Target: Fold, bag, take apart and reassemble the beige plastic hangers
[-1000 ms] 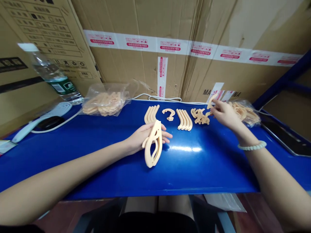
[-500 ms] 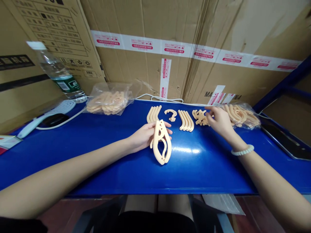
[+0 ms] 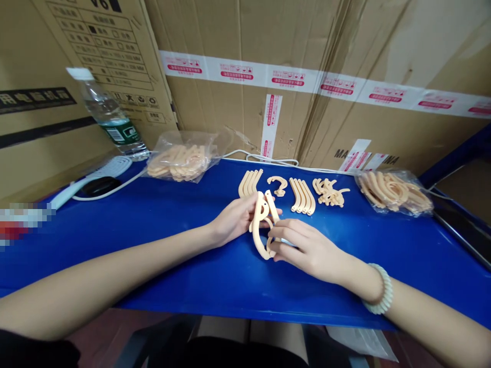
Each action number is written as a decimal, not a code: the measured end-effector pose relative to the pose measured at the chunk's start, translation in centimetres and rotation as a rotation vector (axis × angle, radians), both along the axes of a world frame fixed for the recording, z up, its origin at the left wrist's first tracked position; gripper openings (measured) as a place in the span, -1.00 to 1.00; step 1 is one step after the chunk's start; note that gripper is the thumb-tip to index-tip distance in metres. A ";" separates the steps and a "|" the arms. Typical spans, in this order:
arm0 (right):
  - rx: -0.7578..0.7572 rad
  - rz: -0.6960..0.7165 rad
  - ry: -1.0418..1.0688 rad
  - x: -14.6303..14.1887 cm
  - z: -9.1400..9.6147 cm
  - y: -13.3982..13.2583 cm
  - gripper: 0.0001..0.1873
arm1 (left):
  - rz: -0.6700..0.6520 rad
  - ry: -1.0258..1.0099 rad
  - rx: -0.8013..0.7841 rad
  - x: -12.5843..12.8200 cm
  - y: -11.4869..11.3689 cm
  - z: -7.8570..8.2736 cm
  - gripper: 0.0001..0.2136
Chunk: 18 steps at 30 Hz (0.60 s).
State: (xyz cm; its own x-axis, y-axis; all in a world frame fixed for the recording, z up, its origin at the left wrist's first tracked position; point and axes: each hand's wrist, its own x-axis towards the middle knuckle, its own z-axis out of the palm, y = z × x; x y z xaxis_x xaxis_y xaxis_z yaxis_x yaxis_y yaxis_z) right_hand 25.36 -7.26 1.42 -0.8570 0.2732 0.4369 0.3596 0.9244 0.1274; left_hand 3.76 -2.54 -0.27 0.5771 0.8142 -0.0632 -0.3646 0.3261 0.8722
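A beige plastic folding hanger (image 3: 256,232) is held above the blue table, its narrow tip pointing toward me. My left hand (image 3: 235,221) grips its far left side, with fingertips showing behind it. My right hand (image 3: 310,250) has its fingers closed on the right arm near the lower end, which they partly cover. Just beyond lie curved beige strips (image 3: 251,183), a loose hook piece (image 3: 282,184), a second row of strips (image 3: 302,196) and a heap of small beige parts (image 3: 329,193).
Clear bags of beige parts lie at the back left (image 3: 180,161) and right (image 3: 393,191). A water bottle (image 3: 115,120), a light brush-like object (image 3: 82,186) and a black object (image 3: 101,186) are at left. Cardboard boxes (image 3: 245,30) stand behind. A dark flat device (image 3: 464,235) lies far right.
My right hand has come from the heap of small parts to the hanger and taken hold of its right arm. The hanger's upper ends have spread apart. The view has shifted slightly.
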 end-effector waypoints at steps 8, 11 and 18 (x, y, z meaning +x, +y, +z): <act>0.171 -0.306 -0.171 0.2 -0.1 0.4 -0.71 | 0.034 0.192 0.226 -0.1 -1.2 -0.8 -0.65; 0.202 -0.307 -0.177 0.1 0.2 0.1 -0.63 | 0.023 0.175 0.177 -0.1 -1.0 -0.7 -0.63; 0.021 -0.249 0.152 3.6 2.5 1.5 -0.86 | 0.028 0.075 0.046 -0.5 -0.4 -0.3 -0.73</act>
State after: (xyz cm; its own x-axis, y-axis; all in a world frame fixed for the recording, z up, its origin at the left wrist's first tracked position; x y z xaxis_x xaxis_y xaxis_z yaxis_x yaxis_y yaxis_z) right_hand 28.96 -5.74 3.97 -0.6892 0.4564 0.5628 0.5912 0.8033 0.0725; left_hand 3.21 -2.95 -0.58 0.5488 0.8332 -0.0677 -0.3064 0.2759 0.9111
